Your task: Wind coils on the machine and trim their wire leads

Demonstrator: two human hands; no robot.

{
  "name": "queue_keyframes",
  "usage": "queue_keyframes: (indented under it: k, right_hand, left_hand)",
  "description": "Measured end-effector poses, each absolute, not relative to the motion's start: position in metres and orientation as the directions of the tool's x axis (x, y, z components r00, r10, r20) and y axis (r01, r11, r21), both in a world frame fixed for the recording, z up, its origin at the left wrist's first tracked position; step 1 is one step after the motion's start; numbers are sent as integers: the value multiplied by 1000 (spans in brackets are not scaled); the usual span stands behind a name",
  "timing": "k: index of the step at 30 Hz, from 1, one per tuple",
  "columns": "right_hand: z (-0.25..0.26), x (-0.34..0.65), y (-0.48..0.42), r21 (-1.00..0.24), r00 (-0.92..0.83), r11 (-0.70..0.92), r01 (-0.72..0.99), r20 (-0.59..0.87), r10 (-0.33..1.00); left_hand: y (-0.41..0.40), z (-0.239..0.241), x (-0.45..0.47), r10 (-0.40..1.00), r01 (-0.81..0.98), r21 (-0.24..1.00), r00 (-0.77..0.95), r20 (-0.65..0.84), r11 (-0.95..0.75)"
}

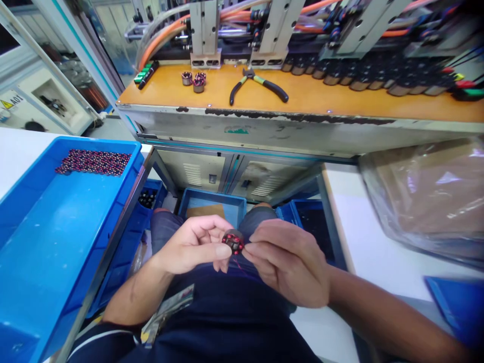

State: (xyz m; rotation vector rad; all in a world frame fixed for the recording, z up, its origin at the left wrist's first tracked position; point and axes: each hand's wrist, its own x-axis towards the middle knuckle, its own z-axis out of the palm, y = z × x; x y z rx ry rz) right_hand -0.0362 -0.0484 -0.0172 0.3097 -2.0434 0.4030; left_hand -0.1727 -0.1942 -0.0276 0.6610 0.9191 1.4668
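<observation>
Apparently unfinished: one wound stator (233,242)

Above the lap (165,231), the left hand (194,244) pinches it; the right hand (291,259) bunches at its rim, whether gripping I cannot tell. Loose wire (239,264) below suggests work remains; similar stators (94,162) lie packed in the blue tray (71,217).

Looks like a factory workshop | shows, ahead of left hand (200,245) and right hand (289,259), machinery (204,30) with orange hoses (151,44), plus pliers (260,79) | includes blue tray (75,217) of wound parts (94,162) left of left hand, plastic-wrapped package (434,196) right of right hand | bears A01 warning label (11,102) ahead-left of both
</observation>
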Motion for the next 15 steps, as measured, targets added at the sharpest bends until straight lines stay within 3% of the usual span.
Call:
queue_keyframes:
  k: [5,10,15]
  right_hand:
    - [-19,-39,-53,-254,-523,908,-332,851,47]
    - [-19,-39,-56,-253,-539,939,-234,837,91]
    - [-19,-41,-57,-324,-532,921,-217,830,166]
  left_hand:
    - [-194,-35,-166,975,-531,842,-222,-33,-92]
    - [-194,-38,-161,948,-535,819,-315,37,-210]
    - [-194,-36,-163,904,-437,825,-381,192,-359]
